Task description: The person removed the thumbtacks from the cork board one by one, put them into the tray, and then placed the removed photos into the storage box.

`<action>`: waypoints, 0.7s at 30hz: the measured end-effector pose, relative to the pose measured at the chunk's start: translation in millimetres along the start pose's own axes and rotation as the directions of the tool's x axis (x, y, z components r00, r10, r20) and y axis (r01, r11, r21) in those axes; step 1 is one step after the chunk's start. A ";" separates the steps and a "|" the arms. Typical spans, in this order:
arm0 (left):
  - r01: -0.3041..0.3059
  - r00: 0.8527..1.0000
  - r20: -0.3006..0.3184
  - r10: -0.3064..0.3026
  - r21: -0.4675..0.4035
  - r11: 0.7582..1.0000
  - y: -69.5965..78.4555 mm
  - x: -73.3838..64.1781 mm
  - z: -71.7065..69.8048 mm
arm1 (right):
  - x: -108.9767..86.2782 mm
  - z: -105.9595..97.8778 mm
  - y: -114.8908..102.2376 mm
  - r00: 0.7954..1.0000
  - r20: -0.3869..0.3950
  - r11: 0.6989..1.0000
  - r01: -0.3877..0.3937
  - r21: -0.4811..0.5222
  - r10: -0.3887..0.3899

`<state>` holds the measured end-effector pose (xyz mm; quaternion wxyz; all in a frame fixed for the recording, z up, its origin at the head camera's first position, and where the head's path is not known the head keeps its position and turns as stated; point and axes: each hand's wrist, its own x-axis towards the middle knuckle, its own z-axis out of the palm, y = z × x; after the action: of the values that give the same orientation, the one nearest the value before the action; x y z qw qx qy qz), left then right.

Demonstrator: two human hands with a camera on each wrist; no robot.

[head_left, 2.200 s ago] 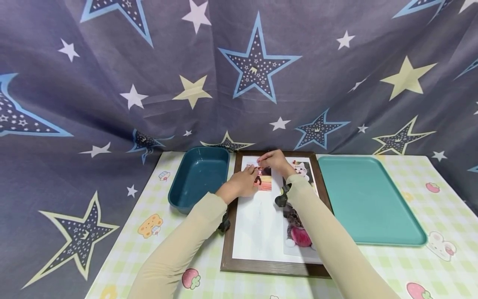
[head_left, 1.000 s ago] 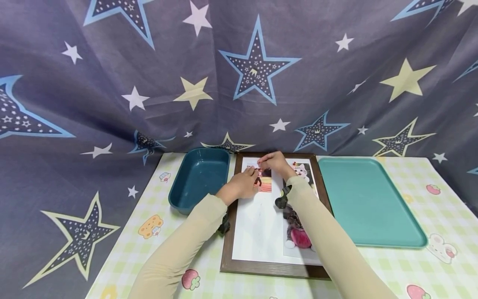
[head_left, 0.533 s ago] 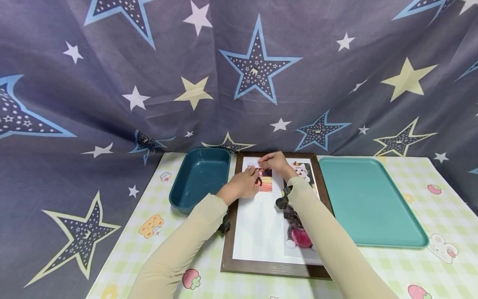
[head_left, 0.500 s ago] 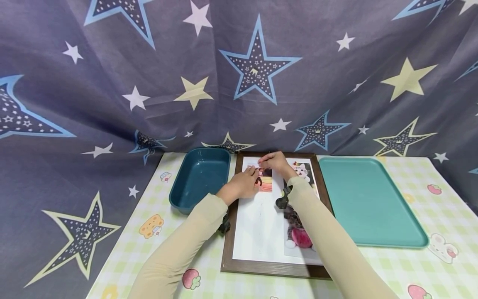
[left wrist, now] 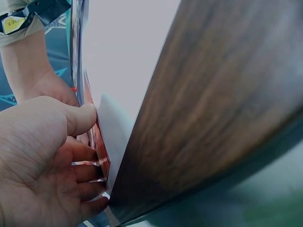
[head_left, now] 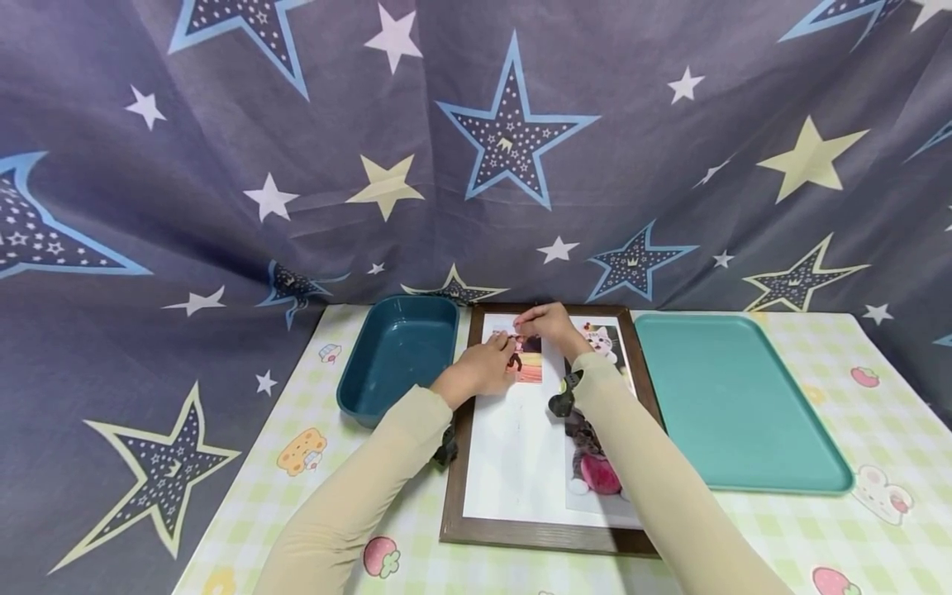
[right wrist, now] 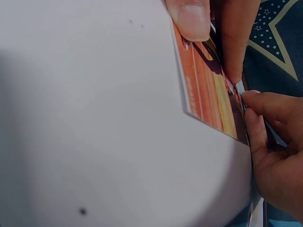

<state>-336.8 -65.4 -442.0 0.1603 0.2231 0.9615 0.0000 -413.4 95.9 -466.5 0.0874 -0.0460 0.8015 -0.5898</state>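
A small orange-and-red photo [head_left: 530, 368] lies on the white board [head_left: 513, 454] inside a brown wooden frame [head_left: 550, 535]. My left hand [head_left: 483, 366] rests on this photo, thumb and extended fingers pressing its left part. At its top edge, the thumb and forefinger of my right hand [head_left: 550, 324] pinch a small reddish push pin, mostly hidden by the fingertips. In the right wrist view, the photo's [right wrist: 208, 94] lower corner shows beside both hands. A white-cat photo [head_left: 601, 340] with a red push pin [head_left: 587, 326] at its top is on the board's right side.
Below the white-cat photo is a kitten photo [head_left: 595, 475], partly covered by the right sleeve. A deep blue bin [head_left: 349, 388] stands left of the frame, and a flat teal tray [head_left: 744, 405] lies to the right. A star-patterned curtain [head_left: 476, 248] hangs behind the table.
Both hands stay in nearly the same place at the small photo's top. The right fingertips shift only very slightly; the photos, bin and tray keep their places.
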 end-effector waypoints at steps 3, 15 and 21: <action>-0.008 1.000 -0.018 0.008 0.001 1.000 -2.1 0.1 1.3 | -1.7 0.6 -0.9 1.000 0.015 1.000 0.007 0.006 -0.007; -0.034 0.998 -0.047 0.030 -0.069 0.997 -8.4 0.2 9.3 | -8.5 -0.6 2.7 0.999 0.030 0.998 0.020 0.059 -0.021; -0.047 0.996 -0.079 0.042 -0.069 0.996 -8.3 -2.5 9.0 | -6.4 -1.6 0.7 1.000 0.024 0.999 0.009 0.054 -0.010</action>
<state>-335.5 -74.6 -450.4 0.1306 0.2383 0.9612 0.0464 -407.4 98.8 -466.1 0.0956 -0.0545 0.7840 -0.6109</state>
